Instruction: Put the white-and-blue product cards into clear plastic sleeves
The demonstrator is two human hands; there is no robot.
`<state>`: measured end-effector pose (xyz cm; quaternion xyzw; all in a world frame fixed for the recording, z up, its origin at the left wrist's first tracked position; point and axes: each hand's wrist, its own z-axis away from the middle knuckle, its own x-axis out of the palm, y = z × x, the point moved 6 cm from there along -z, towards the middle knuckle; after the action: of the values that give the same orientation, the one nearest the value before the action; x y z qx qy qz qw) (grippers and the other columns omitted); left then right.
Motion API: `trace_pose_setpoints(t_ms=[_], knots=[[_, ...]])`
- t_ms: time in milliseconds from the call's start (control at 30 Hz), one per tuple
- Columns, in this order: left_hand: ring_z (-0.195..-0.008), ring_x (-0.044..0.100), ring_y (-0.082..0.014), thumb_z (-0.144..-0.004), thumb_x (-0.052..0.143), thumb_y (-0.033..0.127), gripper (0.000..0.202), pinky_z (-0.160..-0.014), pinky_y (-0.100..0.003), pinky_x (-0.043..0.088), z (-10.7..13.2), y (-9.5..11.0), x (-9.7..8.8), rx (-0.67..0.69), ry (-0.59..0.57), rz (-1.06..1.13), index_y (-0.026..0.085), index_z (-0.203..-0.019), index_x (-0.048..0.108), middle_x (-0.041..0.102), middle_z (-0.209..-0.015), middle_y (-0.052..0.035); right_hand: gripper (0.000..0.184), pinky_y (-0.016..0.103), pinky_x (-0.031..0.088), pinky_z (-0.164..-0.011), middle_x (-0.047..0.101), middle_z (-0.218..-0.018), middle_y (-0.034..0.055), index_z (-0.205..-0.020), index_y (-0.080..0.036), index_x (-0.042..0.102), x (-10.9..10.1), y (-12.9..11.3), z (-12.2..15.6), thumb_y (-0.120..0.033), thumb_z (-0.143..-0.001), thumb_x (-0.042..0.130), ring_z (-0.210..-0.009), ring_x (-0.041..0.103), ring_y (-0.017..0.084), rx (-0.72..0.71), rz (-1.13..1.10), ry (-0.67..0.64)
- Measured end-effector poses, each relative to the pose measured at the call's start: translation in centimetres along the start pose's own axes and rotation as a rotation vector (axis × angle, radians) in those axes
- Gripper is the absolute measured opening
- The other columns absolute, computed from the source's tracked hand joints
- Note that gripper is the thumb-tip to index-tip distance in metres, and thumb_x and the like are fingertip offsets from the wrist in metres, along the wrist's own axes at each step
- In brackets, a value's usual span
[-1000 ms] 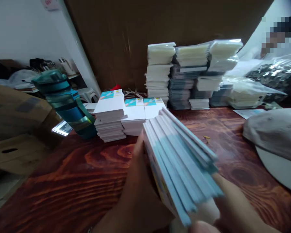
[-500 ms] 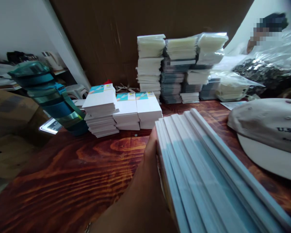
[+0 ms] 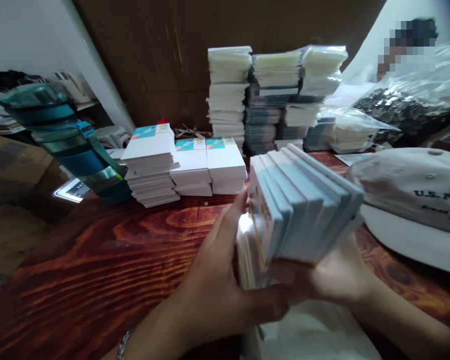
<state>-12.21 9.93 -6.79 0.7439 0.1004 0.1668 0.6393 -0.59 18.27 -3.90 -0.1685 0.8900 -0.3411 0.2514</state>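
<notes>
Both hands hold one thick bundle of flat white-and-light-blue cards (image 3: 303, 205) on edge above the dark red wooden table (image 3: 97, 265). My left hand (image 3: 225, 285) clasps its left face, thumb under the near edge. From below and the right, my right hand (image 3: 333, 275) supports the bundle. Behind it on the table lie three low stacks of the same white cards (image 3: 187, 162) with a blue strip on top.
A teal water bottle (image 3: 67, 140) leans at the left. Tall stacks of bagged packets (image 3: 273, 95) stand against a brown cardboard wall. A grey cap (image 3: 416, 200) lies at the right, with plastic bags behind it and another person at the far right corner.
The bundle was fanned out and close to the camera; now it is squared up, upright and farther off, with my right hand back in sight beneath it.
</notes>
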Motion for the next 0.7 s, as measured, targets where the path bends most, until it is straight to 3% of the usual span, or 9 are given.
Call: trace_pose_setpoints(t_ms=[133, 267, 467, 600, 700], knots=[[-0.129, 0.047, -0.0345, -0.074, 0.075, 0.024, 0.071, -0.108, -0.046, 0.036, 0.3, 0.6, 0.5, 0.185, -0.099, -0.424, 0.025, -0.139, 0.048, 0.052, -0.142, -0.0067, 0.069, 0.040, 0.060, -0.084, 0.062, -0.127, 0.0081, -0.138, -0.027, 0.039, -0.5, 0.6, -0.4, -0.053, -0.080, 0.065, -0.107, 0.065, 0.029, 0.034, -0.031, 0.078], [-0.130, 0.048, -0.0274, -0.090, 0.056, 0.023, 0.061, -0.106, -0.037, 0.039, 0.5, 1.0, 0.8, 0.298, -0.150, -0.570, 0.022, -0.147, 0.034, 0.045, -0.149, -0.0039, 0.068, 0.039, 0.057, -0.092, 0.059, -0.131, 0.0076, -0.136, -0.027, 0.039, -0.5, 0.5, -0.7, -0.050, -0.079, 0.067, -0.112, 0.063, 0.028, 0.006, -0.010, 0.073], [-0.132, 0.046, -0.0245, -0.086, 0.058, 0.012, 0.067, -0.108, -0.031, 0.038, 1.3, 2.1, 0.9, 0.410, -0.113, -0.546, 0.022, -0.147, 0.033, 0.045, -0.149, -0.0022, 0.069, 0.038, 0.057, -0.090, 0.059, -0.131, 0.0078, -0.135, -0.028, 0.041, -0.5, 0.0, -0.4, -0.053, -0.077, 0.069, -0.112, 0.063, 0.028, -0.007, -0.008, 0.090], [-0.136, 0.042, -0.0246, -0.084, 0.059, 0.004, 0.072, -0.114, -0.038, 0.032, 2.3, 3.7, 1.4, 0.453, -0.066, -0.435, 0.032, -0.146, 0.034, 0.042, -0.151, 0.0035, 0.075, 0.039, 0.058, -0.087, 0.060, -0.123, 0.0080, -0.136, -0.030, 0.045, -1.4, -0.7, -0.3, -0.060, -0.073, 0.070, -0.109, 0.062, 0.029, -0.038, -0.011, 0.207], [-0.141, 0.033, -0.0261, -0.083, 0.062, 0.005, 0.076, -0.117, -0.043, 0.026, 2.4, 3.5, 1.7, 0.393, -0.062, -0.383, 0.036, -0.146, 0.032, 0.036, -0.154, 0.0052, 0.073, 0.037, 0.059, -0.079, 0.062, -0.114, 0.0066, -0.133, -0.030, 0.050, -1.7, -0.9, -0.4, -0.061, -0.071, 0.072, -0.104, 0.062, 0.027, -0.030, -0.036, 0.217]])
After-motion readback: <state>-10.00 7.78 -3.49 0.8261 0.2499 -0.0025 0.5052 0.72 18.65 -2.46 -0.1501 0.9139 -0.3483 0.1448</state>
